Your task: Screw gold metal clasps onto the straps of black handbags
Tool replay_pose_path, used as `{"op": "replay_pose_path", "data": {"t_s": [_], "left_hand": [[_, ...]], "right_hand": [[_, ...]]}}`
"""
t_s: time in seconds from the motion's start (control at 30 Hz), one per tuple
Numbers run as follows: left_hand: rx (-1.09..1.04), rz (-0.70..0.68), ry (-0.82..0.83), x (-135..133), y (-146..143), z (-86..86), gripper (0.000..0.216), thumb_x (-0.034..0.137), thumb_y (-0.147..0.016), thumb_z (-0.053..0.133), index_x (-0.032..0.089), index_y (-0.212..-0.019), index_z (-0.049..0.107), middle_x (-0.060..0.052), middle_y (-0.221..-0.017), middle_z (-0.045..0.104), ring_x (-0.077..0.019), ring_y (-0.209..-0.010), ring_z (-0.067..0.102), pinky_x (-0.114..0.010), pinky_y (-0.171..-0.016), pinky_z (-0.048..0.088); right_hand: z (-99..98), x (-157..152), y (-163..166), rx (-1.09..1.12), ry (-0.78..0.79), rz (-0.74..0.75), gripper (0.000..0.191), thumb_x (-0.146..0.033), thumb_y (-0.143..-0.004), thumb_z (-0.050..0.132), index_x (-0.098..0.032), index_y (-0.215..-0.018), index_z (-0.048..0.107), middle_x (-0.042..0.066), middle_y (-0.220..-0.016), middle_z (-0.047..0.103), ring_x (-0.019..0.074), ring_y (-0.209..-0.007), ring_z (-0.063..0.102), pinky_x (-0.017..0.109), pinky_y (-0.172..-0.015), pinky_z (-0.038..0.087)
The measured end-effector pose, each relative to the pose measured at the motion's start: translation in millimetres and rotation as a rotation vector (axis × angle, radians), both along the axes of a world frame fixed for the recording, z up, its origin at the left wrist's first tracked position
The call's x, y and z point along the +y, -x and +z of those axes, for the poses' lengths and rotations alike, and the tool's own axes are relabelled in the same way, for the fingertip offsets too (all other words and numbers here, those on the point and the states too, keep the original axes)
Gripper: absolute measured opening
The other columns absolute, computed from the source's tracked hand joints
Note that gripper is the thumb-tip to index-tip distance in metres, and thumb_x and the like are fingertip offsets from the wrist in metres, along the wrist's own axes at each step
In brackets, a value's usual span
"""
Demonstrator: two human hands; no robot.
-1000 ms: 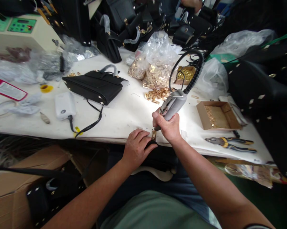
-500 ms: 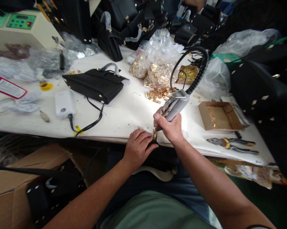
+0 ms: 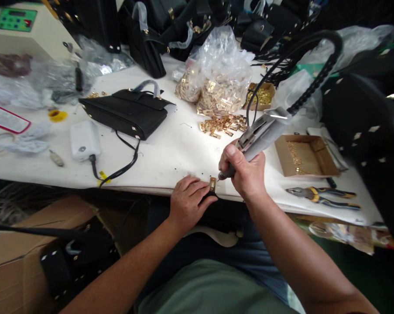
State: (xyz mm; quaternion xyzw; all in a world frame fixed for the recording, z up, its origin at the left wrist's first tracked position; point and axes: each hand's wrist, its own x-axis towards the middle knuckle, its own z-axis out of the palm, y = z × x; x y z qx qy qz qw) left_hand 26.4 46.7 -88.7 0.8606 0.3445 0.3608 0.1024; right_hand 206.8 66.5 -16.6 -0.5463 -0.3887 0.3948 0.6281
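My right hand [image 3: 247, 170] is wrapped around a grey electric screwdriver [image 3: 262, 131], its tip pointing down and left, a short way right of a gold metal plate [image 3: 213, 184]. That plate lies on the end of a black leather piece at the table edge. My left hand [image 3: 188, 200] is closed on this leather piece, thumb below and fingers on top, beside the plate. Below it a black bag [image 3: 227, 216] rests at my lap, mostly in shadow, with a pale handle [image 3: 216, 235] showing.
A black handbag [image 3: 125, 113] lies left of a pile of gold plates [image 3: 221, 125]. Behind stands a plastic bag of gold plates [image 3: 221, 87]. Cardboard boxes [image 3: 306, 170] with small gold parts and pliers [image 3: 324, 196] lie right. A white box [image 3: 84, 139] with a cable sits left.
My right hand has moved right with the screwdriver, and its tip has come away from the gold plate. My left hand stays in nearly the same place.
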Motion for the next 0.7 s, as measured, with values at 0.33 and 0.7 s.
{"op": "replay_pose_path", "data": {"t_s": [0.33, 0.7], "left_hand": [[0.006, 0.014, 0.043, 0, -1, 0.6, 0.017, 0.035, -0.086, 0.081, 0.024, -0.099, 0.075, -0.001, -0.103, 0.08, -0.0255, -0.104, 0.069, -0.046, -0.094, 0.056], [0.011, 0.024, 0.097, -1, -2, 0.2, 0.016, 0.035, -0.087, 0.08, 0.026, -0.1, 0.076, -0.002, -0.105, 0.08, -0.0262, -0.106, 0.068, -0.049, -0.098, 0.055]], "right_hand": [[8.0, -6, -33, 0.016, 0.322, 0.249, 0.048, -0.063, -0.078, 0.079, -0.02, -0.081, 0.058, 0.0, -0.059, 0.063, 0.0163, -0.049, 0.06, 0.026, -0.043, 0.044], [-17.3, -2, -50, -1.41, 0.267, 0.328, 0.033, -0.033, -0.088, 0.075, -0.024, -0.12, 0.069, 0.01, -0.108, 0.071, 0.0293, -0.096, 0.066, 0.036, -0.073, 0.048]]}}
